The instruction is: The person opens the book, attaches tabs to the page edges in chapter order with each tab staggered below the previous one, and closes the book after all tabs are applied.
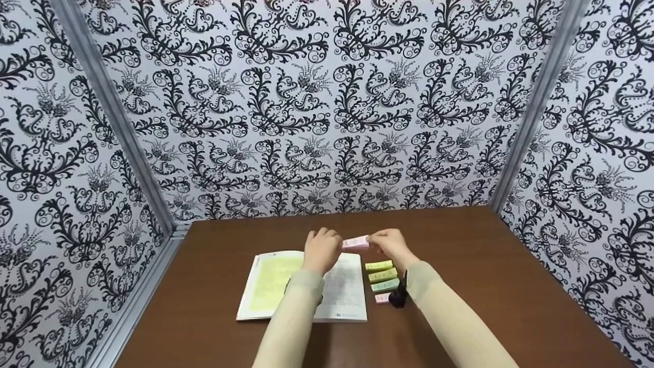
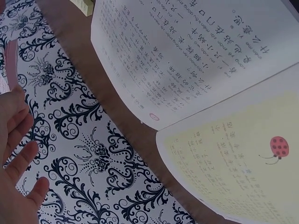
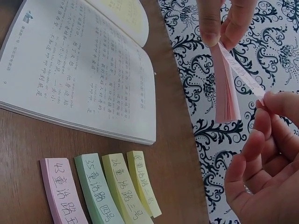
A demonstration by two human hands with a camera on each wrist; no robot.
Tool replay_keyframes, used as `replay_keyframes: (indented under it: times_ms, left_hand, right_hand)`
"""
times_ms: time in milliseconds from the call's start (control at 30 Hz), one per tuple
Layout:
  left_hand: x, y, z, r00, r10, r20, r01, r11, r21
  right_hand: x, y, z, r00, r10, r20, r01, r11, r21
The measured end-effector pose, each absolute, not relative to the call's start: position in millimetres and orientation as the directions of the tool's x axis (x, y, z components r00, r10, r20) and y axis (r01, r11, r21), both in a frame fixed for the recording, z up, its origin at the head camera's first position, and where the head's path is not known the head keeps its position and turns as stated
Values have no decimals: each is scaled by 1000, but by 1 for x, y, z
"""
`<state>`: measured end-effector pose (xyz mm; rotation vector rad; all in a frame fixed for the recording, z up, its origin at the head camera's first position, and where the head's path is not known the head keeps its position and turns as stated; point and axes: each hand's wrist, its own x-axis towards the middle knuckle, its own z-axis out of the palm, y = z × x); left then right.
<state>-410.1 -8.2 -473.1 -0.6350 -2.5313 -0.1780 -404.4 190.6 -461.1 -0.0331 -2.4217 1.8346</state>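
Note:
Above the far edge of an open book [image 1: 346,294], my left hand [image 1: 323,249] pinches one end of a pink sticky-note pad [image 3: 222,95]. My right hand [image 1: 392,246] grips the other end of its top sheet [image 3: 244,77] between thumb and index finger. In the right wrist view that sheet carries handwriting and slants away from the stack, still meeting it at the end under the left fingers. The pad's loose edges fan slightly there. Only a strip of pink shows past the left fingers in the left wrist view, where the other fingers are spread.
Right of the book lie handwritten sticky-note pads in a column: two yellow [image 3: 144,184] [image 3: 125,189], one green [image 3: 97,189] and one pink [image 3: 63,191]. The book's left page is yellow with a ladybird [image 2: 279,147]. Patterned walls [image 1: 317,102] enclose the brown table [image 1: 204,286].

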Motion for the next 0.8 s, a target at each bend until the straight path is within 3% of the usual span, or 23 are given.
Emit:
replay_keyframes:
  times_ms: [500,800]
  left_hand:
    - [-403,-14,-482,-776,341,531,414,910,22]
    - [-399,-3,-474,-733,417,537,494,870,-1]
  right_hand:
    - [-406,195,-442,-982,115,150,-106,321,-941]
    - [-407,217,-433,-977,156,146,-104,250,-963]
